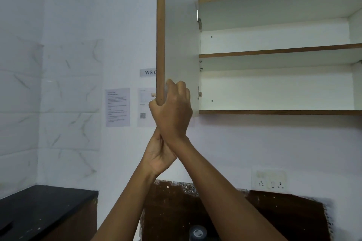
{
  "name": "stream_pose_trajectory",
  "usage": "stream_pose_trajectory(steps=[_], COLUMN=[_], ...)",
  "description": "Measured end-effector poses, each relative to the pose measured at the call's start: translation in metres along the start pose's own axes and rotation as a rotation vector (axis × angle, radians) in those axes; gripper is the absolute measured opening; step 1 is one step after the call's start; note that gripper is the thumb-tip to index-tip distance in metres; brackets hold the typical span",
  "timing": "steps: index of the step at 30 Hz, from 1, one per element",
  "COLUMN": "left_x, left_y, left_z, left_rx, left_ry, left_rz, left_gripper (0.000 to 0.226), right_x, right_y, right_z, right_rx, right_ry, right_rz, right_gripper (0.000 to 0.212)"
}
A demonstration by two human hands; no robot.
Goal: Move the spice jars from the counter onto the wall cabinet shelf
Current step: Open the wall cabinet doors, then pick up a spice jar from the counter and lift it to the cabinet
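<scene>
The wall cabinet stands open, and its white door [180, 45] is swung out towards me. My right hand [172, 109] grips the door's lower corner, with the fingers curled round the brown edge. My left hand [158, 154] is raised just under my right wrist, palm towards me, and its fingers are hidden behind that wrist. Inside the cabinet, the middle shelf [274, 51] and the bottom shelf [274, 112] hold nothing that I can see. A dark round jar lid [197, 233] shows at the bottom edge, between my forearms.
A black counter [39, 207] lies at the lower left. Brown backing [284, 217] covers the wall below. A socket plate [269, 180] sits right of my arms. Paper notices [117, 106] hang on the wall left of the door.
</scene>
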State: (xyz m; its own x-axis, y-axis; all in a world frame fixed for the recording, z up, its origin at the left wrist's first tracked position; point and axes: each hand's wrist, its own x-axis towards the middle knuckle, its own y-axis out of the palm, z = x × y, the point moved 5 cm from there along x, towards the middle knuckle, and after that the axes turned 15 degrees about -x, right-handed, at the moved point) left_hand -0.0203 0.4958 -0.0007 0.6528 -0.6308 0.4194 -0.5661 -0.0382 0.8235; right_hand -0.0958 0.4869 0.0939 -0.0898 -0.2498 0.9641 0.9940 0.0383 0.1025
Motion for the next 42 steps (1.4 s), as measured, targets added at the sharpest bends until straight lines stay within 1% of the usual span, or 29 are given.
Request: stream_pose_trajectory(steps=[2,4,8,10,13,15,17,20,23,25,28,33,38,40,42], left_x=[0.0,0.001,0.001,0.002,0.0,-0.002,-0.004,-0.011,-0.018,-0.025,-0.037,-0.06,-0.096,-0.113,-0.127], left_y=[-0.005,-0.012,-0.011,-0.01,-0.004,-0.002,-0.002,-0.004,-0.014,-0.026,-0.046,-0.101,-0.167,-0.191,-0.216], left_z=[-0.008,-0.017,-0.02,-0.018,-0.014,-0.011,-0.009,-0.002,0.011,0.024,0.047,0.095,0.143,0.156,0.165], left_rx=[-0.013,0.001,-0.016,-0.032,-0.045,-0.019,0.0,0.03,0.165,0.297,0.491,0.704,0.916,0.999,1.197], left_ry=[-0.009,0.003,0.005,-0.014,-0.034,-0.045,-0.055,-0.061,-0.067,-0.072,-0.086,-0.26,-0.461,-0.483,-0.455], left_rz=[0.005,-0.032,-0.046,-0.027,0.017,0.028,0.032,0.061,0.061,0.024,-0.013,-0.068,-0.131,-0.181,-0.179], left_gripper=[0.052,0.051,0.051,0.054,0.052,0.046,0.037,0.039,0.038,0.039,0.034,0.034,0.037,0.028,0.022], right_x=[-0.002,-0.004,-0.005,-0.004,-0.004,-0.007,-0.012,-0.026,-0.046,-0.062,-0.088,-0.151,-0.235,-0.272,-0.306], right_y=[0.007,0.013,0.016,0.016,0.014,0.01,0.008,0.004,-0.004,-0.012,-0.025,-0.048,-0.066,-0.069,-0.072], right_z=[0.007,0.013,0.014,0.013,0.01,0.006,-0.002,-0.018,-0.036,-0.053,-0.082,-0.132,-0.182,-0.199,-0.214], right_rx=[-0.044,-0.085,-0.094,-0.091,-0.104,-0.096,-0.042,0.113,0.173,0.175,0.185,0.13,0.192,0.211,0.206], right_ry=[-0.008,0.004,0.0,-0.001,-0.005,-0.024,-0.056,-0.058,-0.038,-0.016,0.041,0.099,0.201,0.22,0.202], right_rz=[-0.012,-0.027,-0.048,-0.046,-0.007,0.044,0.149,0.325,0.422,0.47,0.548,0.728,0.913,1.004,1.097], right_gripper=[0.043,0.043,0.044,0.044,0.044,0.044,0.048,0.056,0.054,0.052,0.048,0.045,0.042,0.043,0.044])
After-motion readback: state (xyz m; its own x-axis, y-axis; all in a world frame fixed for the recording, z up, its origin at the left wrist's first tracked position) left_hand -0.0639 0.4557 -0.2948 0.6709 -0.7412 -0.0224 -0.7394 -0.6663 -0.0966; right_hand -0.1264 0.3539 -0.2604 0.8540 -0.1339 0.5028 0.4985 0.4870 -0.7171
